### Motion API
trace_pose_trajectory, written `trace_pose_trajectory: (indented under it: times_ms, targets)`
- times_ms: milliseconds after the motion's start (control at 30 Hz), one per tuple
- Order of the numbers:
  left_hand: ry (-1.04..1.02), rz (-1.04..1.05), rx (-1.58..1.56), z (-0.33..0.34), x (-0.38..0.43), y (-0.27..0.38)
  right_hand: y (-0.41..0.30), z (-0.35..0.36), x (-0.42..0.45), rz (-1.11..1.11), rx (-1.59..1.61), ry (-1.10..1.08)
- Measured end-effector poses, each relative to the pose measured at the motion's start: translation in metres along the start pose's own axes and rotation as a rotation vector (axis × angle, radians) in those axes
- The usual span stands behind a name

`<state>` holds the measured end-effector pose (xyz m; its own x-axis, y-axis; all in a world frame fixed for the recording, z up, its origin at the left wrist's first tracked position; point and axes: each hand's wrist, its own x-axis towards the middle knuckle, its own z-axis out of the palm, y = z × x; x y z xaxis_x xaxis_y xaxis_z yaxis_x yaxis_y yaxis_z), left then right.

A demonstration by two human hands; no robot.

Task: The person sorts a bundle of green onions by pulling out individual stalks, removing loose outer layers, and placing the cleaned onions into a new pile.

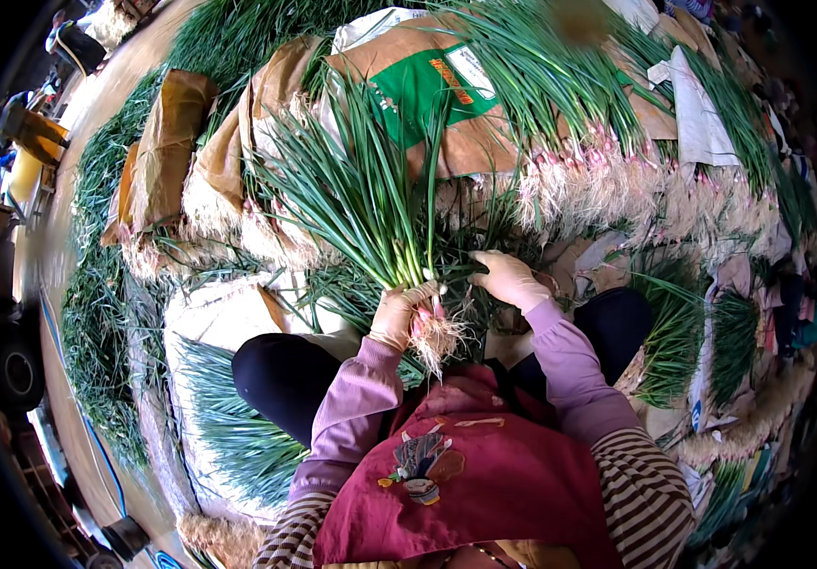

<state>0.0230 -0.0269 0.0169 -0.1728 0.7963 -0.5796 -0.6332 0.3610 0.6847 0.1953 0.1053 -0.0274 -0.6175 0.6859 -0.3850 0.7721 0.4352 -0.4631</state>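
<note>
My left hand [405,311], in a pale glove, grips a bunch of green onions [387,235] just above its pinkish bulbs. The leaves fan up and away from me, while the pale, stringy roots [439,340] hang toward my lap. To the right of the bunch is my right hand [504,276], also gloved, with its fingers over loose dark green leaves. The fingertips are partly lost among those leaves, so whether they pinch one cannot be told. Beyond both hands lies a printed brown and green sack [422,107].
Rooted green onions [593,156] lie in a row at the upper right. Brown sacking [166,156] covers others at the upper left. More bunches rest on a white sheet [202,313] to the left and beside my right knee [614,320]. People [28,128] are at the far left.
</note>
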Motion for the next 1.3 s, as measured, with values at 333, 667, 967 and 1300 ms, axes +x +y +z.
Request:
trace_pose_trajectory:
  times_ms: [333,667,967,1300]
  targets:
    - [-0.304,-0.165,-0.465,-0.013,0.002,-0.006,-0.047,-0.005,0.0,-0.403,1.161,-0.595]
    - [-0.134,0.095,0.01,-0.005,0.005,-0.004,-0.043,0.0,0.007,-0.38,0.261,0.368]
    - [-0.185,0.238,-0.078,-0.018,-0.023,0.013,0.008,-0.048,0.012,0.135,-0.29,-0.354]
    - [-0.01,0.161,-0.056,-0.014,0.002,0.009,0.031,-0.089,0.085,0.271,-0.184,0.564]
